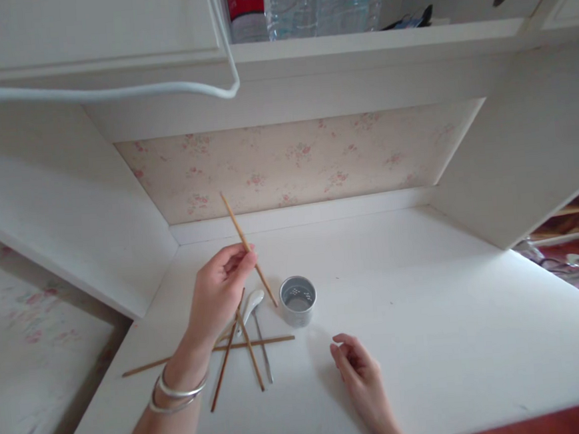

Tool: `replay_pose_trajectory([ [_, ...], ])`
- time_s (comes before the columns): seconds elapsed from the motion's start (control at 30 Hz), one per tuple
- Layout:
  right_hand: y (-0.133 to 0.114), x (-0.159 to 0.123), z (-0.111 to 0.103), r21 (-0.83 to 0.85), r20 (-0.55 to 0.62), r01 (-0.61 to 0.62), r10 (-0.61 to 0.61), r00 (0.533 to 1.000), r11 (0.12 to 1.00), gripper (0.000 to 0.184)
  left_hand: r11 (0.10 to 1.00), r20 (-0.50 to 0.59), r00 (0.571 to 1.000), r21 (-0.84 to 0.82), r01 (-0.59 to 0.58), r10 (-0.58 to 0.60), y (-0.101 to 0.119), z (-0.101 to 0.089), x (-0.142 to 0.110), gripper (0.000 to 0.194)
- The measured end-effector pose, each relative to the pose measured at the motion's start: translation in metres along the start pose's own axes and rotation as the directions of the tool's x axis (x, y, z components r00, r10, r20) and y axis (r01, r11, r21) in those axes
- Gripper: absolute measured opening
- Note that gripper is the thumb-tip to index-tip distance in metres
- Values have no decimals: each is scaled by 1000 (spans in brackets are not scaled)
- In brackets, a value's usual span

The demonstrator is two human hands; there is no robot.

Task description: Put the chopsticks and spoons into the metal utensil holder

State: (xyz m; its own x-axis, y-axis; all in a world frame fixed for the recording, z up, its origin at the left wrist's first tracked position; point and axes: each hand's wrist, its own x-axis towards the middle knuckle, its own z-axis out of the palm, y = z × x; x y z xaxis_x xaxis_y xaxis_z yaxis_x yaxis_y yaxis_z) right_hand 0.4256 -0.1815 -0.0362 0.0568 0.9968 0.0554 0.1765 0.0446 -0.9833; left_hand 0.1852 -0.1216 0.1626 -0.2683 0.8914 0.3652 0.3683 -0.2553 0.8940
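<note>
Simply a chopstick (236,224), slim, tan, tilted

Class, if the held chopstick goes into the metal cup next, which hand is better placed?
Probably the left hand: it pinches the chopstick, whose lower end points down close beside the metal cup. The right hand appears empty.
</note>
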Motion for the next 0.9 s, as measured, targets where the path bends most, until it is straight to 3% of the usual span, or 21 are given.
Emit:
replay_pose_trajectory([
  [0.17,-3,-2,-2,17,5,-15,15,1000,1000,34,997,163,986,-64,44,-33,-28,53,20,36],
  [0.33,-2,-1,-2,11,1,-14,14,1000,1000,36,993,210,971,3,116,-114,-67,81,11,35],
  [0.47,-4,0,-3,2,32,-9,9,999,1000,34,984,250,952,21,179,-179,-80,86,-4,36],
  [0.73,-5,2,-3,-33,60,-13,15,998,999,34,964,272,934,-68,257,-230,-85,85,-13,42],
  [0.83,-5,2,-3,-39,47,-18,20,999,999,37,948,314,922,-144,284,-229,-89,81,-24,56],
  [0.9,-4,2,-3,-49,44,-22,24,999,999,38,947,347,919,-182,263,-188,-93,78,-36,75],
])
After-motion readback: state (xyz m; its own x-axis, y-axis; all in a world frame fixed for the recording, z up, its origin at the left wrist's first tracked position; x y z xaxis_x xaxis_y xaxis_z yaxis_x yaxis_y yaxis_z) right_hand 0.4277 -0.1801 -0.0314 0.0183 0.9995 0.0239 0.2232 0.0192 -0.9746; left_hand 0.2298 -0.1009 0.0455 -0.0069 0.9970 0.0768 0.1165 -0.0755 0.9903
